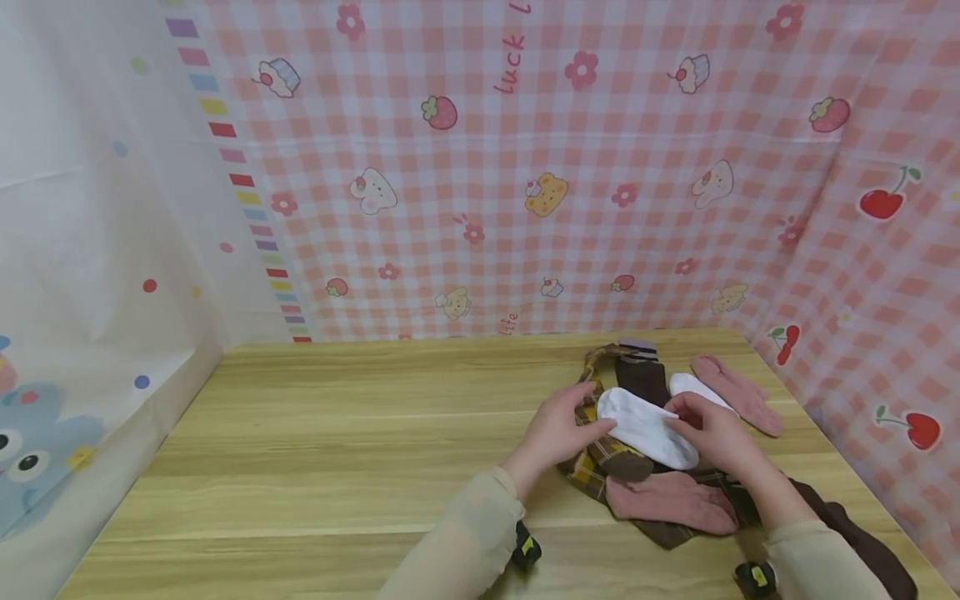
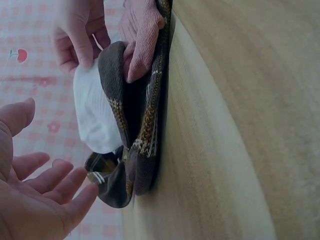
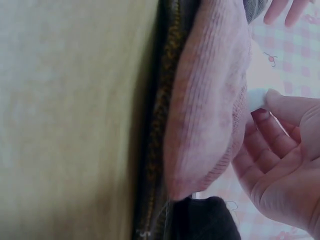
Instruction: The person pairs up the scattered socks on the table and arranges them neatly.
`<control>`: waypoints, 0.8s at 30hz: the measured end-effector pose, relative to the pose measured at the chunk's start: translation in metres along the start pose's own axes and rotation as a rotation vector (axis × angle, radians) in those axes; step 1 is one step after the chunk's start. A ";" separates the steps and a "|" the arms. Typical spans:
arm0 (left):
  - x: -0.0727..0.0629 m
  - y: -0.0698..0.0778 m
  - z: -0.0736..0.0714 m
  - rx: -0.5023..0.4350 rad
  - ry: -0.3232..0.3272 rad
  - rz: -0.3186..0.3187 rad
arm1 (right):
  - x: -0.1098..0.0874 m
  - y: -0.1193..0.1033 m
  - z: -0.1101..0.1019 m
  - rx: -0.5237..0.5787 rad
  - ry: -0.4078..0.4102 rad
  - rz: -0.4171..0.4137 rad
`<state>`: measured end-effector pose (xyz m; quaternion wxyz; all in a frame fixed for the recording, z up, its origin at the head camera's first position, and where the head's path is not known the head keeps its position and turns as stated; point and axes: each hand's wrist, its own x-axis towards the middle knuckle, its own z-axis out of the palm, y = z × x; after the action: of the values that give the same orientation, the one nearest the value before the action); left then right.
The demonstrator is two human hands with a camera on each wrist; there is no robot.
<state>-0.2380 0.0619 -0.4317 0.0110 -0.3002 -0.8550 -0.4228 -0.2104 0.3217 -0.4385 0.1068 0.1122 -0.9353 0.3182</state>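
Observation:
A white sock [image 1: 647, 427] lies slanted over a heap of socks at the right of the table. My right hand [image 1: 712, 429] pinches its right end between thumb and fingers, as the right wrist view also shows. At the sock's other end is my left hand [image 1: 558, 425], its fingers spread and relaxed; the left wrist view shows that hand [image 2: 42, 195] apart from the white fabric. Under and beside the white sock lie a brown and yellow plaid sock [image 1: 618, 458] and a ribbed pink sock [image 3: 210, 105].
Behind the hands are a dark brown sock [image 1: 642, 379], a second white sock [image 1: 693, 385] and another pink sock [image 1: 738, 393]. A long dark brown sock [image 1: 862, 533] runs beside the right forearm. The wooden table [image 1: 337, 442] meets a checked cloth [image 1: 480, 183] at the back.

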 end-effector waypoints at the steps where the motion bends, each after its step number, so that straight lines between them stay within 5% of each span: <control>1: 0.002 -0.001 0.000 0.005 0.005 0.006 | -0.001 0.000 0.000 -0.007 0.005 -0.014; 11: 0.018 -0.005 0.006 -0.004 0.013 0.003 | -0.010 -0.004 0.001 0.020 0.072 -0.178; 24: 0.026 -0.008 0.012 -0.033 -0.003 0.011 | -0.016 -0.005 0.001 -0.011 0.064 -0.283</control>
<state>-0.2611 0.0800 -0.4379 0.0071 -0.3057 -0.8462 -0.4364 -0.1939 0.3195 -0.4403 0.1811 0.2320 -0.9079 0.2984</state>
